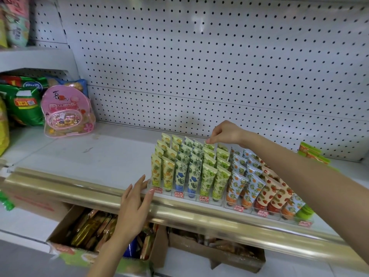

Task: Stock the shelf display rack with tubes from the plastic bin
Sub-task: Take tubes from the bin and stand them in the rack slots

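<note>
right hand [225,132] hanging over back row of clear plastic rack [174,194], grip pinching flat crimped top of green tube [209,146]. tube standing upright in rack, long axis near vertical, round cap down, crimped end pointing up. left hand [135,202] lying flat-fingered, grip apart, fingertips touching rack's front left corner. rack sitting by front edge of white shelf [99,156], holding glossy fruit-print tubes [180,172] in stepped rows.

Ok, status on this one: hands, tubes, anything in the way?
Right hand pinching top of a back-row green tube. Left hand open, fingers at rack front-left corner. Rack rows look full. Nothing blocking.
</note>
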Demonstrator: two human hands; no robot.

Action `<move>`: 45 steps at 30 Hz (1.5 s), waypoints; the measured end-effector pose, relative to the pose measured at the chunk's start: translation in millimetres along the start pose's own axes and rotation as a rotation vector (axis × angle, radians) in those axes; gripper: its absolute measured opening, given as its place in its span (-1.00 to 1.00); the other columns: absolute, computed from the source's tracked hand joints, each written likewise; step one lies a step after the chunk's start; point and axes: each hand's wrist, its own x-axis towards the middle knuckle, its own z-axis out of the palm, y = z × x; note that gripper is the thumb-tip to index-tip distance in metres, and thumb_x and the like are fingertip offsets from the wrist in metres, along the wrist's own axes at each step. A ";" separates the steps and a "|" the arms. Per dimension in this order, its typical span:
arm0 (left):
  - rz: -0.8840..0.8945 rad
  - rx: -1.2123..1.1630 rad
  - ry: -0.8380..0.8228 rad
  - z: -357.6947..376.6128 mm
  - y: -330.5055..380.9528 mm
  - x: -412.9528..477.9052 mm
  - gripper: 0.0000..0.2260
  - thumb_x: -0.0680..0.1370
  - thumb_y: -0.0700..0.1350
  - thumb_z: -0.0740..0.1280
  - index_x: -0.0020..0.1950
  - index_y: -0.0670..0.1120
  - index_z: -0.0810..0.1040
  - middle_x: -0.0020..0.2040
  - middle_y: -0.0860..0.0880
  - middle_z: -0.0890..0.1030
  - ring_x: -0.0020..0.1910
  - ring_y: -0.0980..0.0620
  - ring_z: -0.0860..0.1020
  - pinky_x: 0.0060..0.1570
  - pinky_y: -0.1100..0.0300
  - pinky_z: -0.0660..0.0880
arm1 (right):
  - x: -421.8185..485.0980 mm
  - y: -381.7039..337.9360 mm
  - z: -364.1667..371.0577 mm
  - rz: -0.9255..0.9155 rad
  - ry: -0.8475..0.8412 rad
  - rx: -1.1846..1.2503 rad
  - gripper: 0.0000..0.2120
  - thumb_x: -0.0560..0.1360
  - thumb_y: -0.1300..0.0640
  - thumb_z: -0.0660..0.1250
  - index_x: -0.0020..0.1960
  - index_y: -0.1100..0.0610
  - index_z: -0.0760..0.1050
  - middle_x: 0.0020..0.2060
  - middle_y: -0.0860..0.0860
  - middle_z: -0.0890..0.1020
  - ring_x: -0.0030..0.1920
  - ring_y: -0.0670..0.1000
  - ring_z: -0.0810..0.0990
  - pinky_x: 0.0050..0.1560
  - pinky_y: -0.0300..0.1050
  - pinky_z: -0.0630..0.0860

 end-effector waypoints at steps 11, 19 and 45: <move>0.008 -0.009 -0.002 -0.8 1.2 -0.8 -0.39 0.53 0.34 0.02 0.53 0.13 0.14 0.47 0.07 0.34 0.53 0.01 0.06 0.45 -0.09 0.08 | -9.4 -9.9 -6.3 -0.044 0.054 0.019 -0.79 0.46 0.05 0.43 -0.29 0.13 0.55 -0.34 -0.07 0.52 -0.27 -0.11 0.45 -0.12 -0.16 0.36; -0.003 -0.030 -0.014 -2.2 8.1 -3.5 -0.42 0.54 0.25 0.05 0.53 0.11 0.14 0.49 0.08 0.30 0.54 0.02 0.02 0.46 -0.06 0.04 | -57.3 -47.6 13.4 -0.335 0.192 -0.021 -0.89 0.41 0.01 0.46 -0.22 0.02 0.59 -0.21 -0.20 0.58 -0.05 -0.13 0.52 0.04 -0.23 0.37; 0.008 -0.005 -0.027 -2.7 10.2 -4.8 -0.44 0.56 0.25 0.04 0.53 0.12 0.15 0.52 0.11 0.24 0.54 0.03 -0.04 0.47 -0.08 0.02 | -84.9 -35.4 58.5 -0.457 0.275 -0.467 -0.83 0.50 -0.08 0.33 -0.11 0.00 0.59 -0.10 -0.20 0.45 0.13 -0.05 0.44 0.30 -0.03 0.17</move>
